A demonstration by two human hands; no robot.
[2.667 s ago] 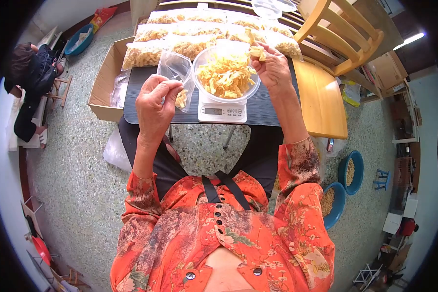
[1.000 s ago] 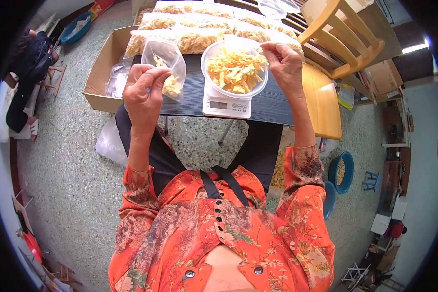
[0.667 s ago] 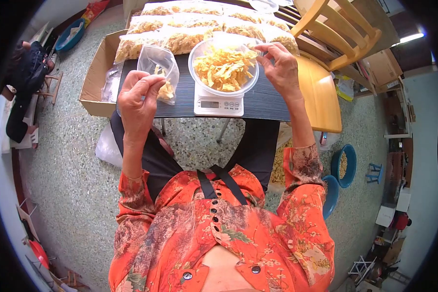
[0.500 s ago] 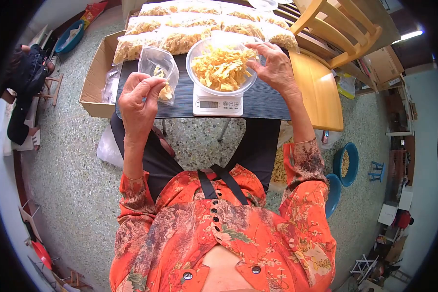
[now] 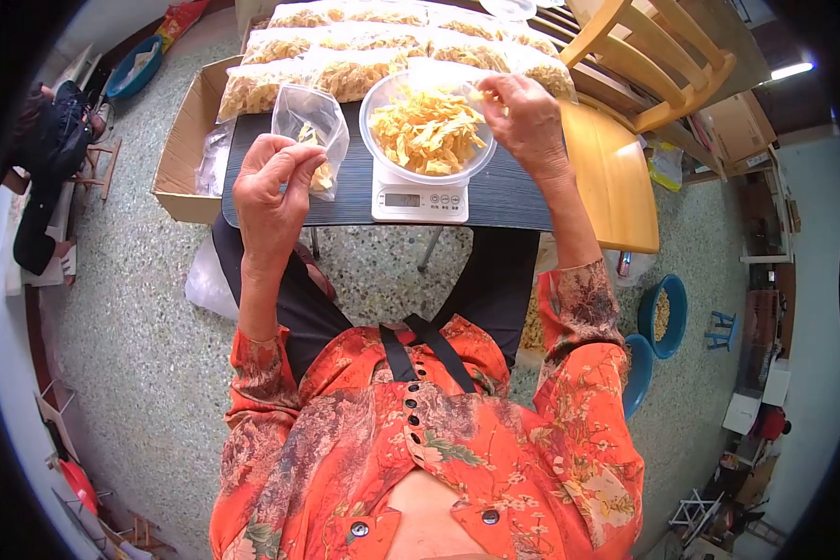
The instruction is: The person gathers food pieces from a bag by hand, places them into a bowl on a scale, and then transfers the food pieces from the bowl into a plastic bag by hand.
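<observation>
My left hand (image 5: pixel 271 191) pinches the rim of a small clear plastic bag (image 5: pixel 312 121) that hangs open above the table and has a few yellow chips at its bottom. My right hand (image 5: pixel 527 121) hovers at the right rim of a clear bowl (image 5: pixel 380 149) heaped with yellow chips (image 5: pixel 427 131), fingers closed on a chip or two. The bowl sits on a white digital scale (image 5: pixel 418 201) on a dark small table (image 5: pixel 504 201).
Several filled chip bags (image 5: pixel 345 65) lie in rows behind the bowl. An open cardboard box (image 5: pixel 189 140) stands left of the table, a wooden chair (image 5: pixel 625 121) to the right. Blue basins (image 5: pixel 667 322) sit on the floor at right. Another person (image 5: pixel 51 140) sits far left.
My right hand dipped to the bowl's right edge and now has chips pinched. The left hand keeps the bag up, nearly still. The view shifted slightly.
</observation>
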